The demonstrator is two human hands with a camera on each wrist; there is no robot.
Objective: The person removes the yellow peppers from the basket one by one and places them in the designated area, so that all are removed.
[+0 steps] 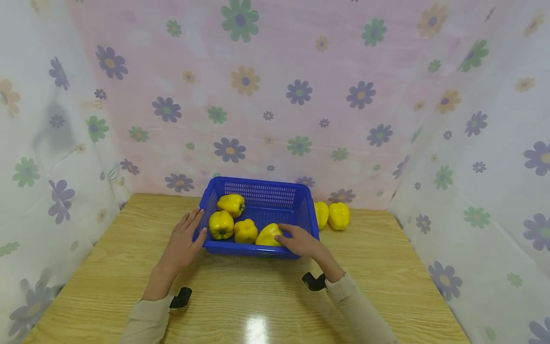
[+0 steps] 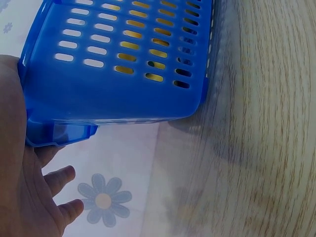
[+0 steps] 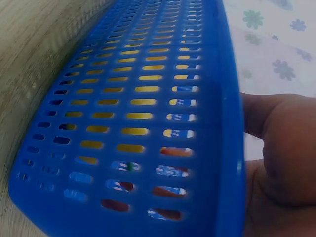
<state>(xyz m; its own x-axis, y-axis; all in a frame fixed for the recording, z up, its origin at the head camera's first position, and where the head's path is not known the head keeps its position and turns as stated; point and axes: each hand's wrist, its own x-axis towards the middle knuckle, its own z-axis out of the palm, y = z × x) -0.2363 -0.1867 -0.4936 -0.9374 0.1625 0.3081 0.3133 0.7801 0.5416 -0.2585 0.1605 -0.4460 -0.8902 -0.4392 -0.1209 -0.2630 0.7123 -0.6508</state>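
A blue plastic basket (image 1: 258,251) with slotted walls stands on the wooden table. Inside it lie several yellow bell peppers, among them one at the back left (image 1: 231,204) and one at the front left (image 1: 221,225). My right hand (image 1: 301,241) reaches over the front rim and grips a bell pepper (image 1: 268,235) at the front right between thumb and fingers. Along the basket's left rim rests my left hand (image 1: 182,241), its fingers nearly straight. The right wrist view shows the basket wall (image 3: 113,113) covering most of the right fingers.
Two more yellow bell peppers (image 1: 339,216) sit on the table (image 1: 365,267) just right of the basket. A flowered curtain (image 1: 266,95) hangs behind and at both sides. Black curved pieces (image 1: 181,297) are at both wrists.
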